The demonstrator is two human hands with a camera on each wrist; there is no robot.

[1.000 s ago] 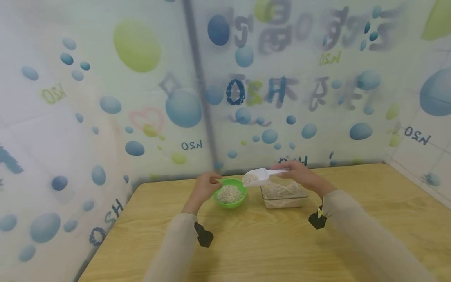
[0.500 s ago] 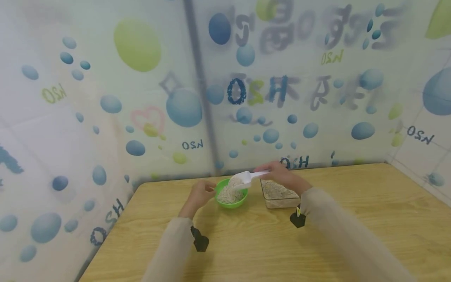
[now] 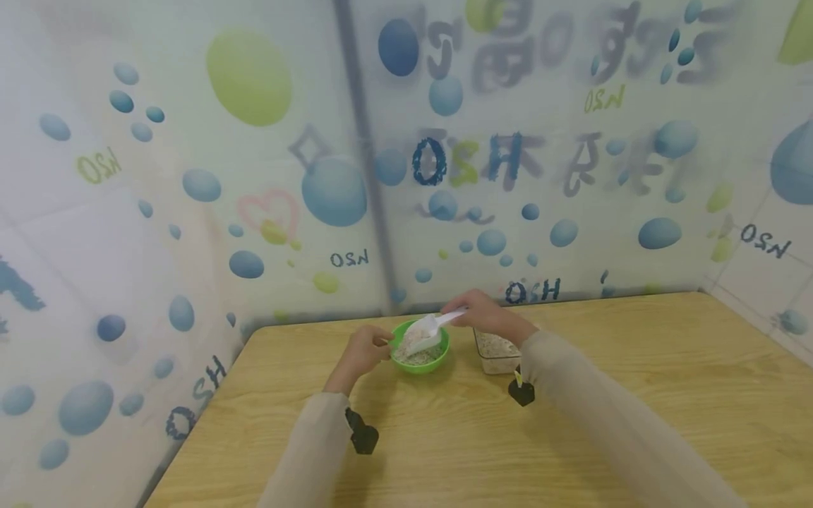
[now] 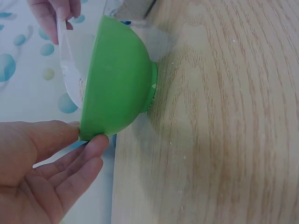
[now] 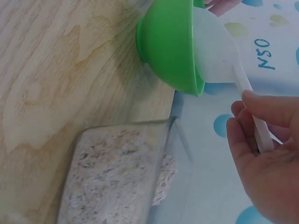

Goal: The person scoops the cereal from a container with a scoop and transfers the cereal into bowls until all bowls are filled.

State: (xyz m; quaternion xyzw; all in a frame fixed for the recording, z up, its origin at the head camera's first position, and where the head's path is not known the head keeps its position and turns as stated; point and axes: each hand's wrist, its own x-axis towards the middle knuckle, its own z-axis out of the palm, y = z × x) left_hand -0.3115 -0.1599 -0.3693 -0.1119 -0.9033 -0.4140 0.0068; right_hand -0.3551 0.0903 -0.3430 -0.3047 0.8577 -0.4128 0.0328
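A green bowl [image 4: 117, 77] stands on the wooden table, with pale oat-like flakes [image 3: 413, 358] inside. My left hand [image 4: 56, 163] pinches the bowl's rim between thumb and fingers at its left side. In my right hand [image 5: 268, 144] is the handle of a white scoop [image 5: 219, 51], thumb and fingers curled round it. The scoop tilts down over the bowl, its mouth at the flakes, with some flakes in it in the head view. To the bowl's right is a clear rectangular container [image 5: 117, 172] of similar flakes, partly hidden behind the right wrist in the head view.
The wooden table [image 3: 444, 444] ends at a wall covering [image 3: 286, 176] printed with blue and green bubbles. A few crumbs [image 4: 184, 157] are scattered on the wood near the bowl. Black wrist devices sit at both cuffs.
My right hand has moved left with the scoop, from beside the container to over the bowl, and the scoop has tipped down. My left hand has shifted slightly lower at the bowl's rim.
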